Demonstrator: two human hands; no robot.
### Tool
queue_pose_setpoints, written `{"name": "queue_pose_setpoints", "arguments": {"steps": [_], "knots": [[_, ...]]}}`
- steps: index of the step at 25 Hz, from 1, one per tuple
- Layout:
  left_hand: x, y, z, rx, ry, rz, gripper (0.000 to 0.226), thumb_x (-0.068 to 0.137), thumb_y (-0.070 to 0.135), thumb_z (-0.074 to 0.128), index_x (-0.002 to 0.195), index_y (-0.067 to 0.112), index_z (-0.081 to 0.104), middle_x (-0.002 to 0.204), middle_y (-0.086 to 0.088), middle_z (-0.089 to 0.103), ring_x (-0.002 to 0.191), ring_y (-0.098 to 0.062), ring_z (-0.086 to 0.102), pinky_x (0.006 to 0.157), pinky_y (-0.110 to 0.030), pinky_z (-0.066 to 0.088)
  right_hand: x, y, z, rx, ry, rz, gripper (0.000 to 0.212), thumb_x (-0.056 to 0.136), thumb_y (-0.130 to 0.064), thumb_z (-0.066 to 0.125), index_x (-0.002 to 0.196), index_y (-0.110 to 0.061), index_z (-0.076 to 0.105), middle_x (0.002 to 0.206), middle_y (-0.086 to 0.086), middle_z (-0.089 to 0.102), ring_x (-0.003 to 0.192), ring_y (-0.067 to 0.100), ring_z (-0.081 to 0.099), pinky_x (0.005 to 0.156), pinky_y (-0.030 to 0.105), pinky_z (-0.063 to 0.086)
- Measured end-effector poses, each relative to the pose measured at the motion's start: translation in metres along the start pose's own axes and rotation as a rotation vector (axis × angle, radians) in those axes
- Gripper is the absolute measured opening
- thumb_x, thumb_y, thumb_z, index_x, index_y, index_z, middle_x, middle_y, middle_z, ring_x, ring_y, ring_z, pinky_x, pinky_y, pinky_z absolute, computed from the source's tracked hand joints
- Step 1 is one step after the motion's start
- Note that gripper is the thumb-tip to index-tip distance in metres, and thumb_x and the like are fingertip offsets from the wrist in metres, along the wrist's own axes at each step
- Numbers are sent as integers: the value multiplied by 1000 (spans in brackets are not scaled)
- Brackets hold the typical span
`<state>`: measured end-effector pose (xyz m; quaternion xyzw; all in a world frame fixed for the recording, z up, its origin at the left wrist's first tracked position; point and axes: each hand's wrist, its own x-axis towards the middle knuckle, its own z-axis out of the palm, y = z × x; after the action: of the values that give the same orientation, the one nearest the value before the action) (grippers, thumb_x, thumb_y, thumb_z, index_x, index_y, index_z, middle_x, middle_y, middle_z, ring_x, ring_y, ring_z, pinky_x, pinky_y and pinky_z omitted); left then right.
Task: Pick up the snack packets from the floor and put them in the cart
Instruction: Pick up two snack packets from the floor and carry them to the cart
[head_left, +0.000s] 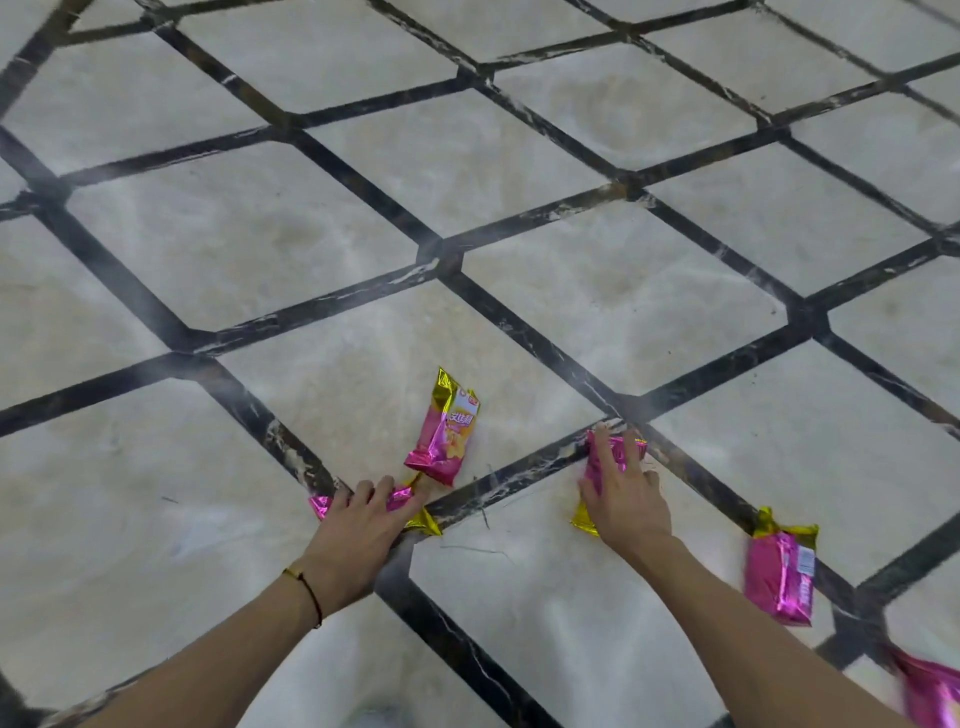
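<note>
Several pink-and-gold snack packets lie on the tiled floor. My left hand (358, 530) lies over one packet (427, 525), fingers curled round it; its pink ends and a gold corner stick out. My right hand (628, 504) covers a second packet (617, 453), thumb on its left edge and fingers spread over the top. A third packet (444, 426) lies loose just beyond my left hand. A fourth (779, 571) lies to the right of my right forearm. A fifth (930, 691) is cut off by the bottom right corner. No cart is in view.
The floor (311, 234) is pale marble tiles with dark diagonal bands (363, 192), stretching far ahead and to both sides. A thin dark cord circles my left wrist (311, 592).
</note>
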<state>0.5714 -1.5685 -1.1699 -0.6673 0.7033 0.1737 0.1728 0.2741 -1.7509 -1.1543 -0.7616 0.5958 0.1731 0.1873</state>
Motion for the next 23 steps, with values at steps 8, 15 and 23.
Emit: {"name": "queue_pose_setpoints", "arguments": {"steps": [8, 15, 23], "knots": [[-17, 6, -11, -60, -28, -47, 88, 77, 38, 79, 151, 33, 30, 122, -12, 59, 98, -34, 57, 76, -48, 55, -8, 1, -10, -1, 40, -16, 72, 97, -16, 53, 157, -26, 12, 157, 13, 24, 122, 41, 48, 95, 44, 48], [-88, 59, -161, -436, 72, -282, 84, 86, 29, 64, 154, 38, 16, 120, -6, 54, 94, -31, 58, 67, -47, 55, -110, -13, -170, -8, 95, -71, 65, 98, -23, 49, 155, -28, 17, 161, 5, 20, 130, 37, 40, 86, 41, 54], [-181, 86, -461, -627, 288, -374, 72, 91, 39, 55, 155, 34, 21, 110, -2, 35, 87, -24, 46, 66, -35, 45, -250, -29, -450, 33, 217, -95, 60, 100, -28, 45, 152, -41, 17, 158, -3, 21, 114, 30, 47, 78, 37, 52]]}}
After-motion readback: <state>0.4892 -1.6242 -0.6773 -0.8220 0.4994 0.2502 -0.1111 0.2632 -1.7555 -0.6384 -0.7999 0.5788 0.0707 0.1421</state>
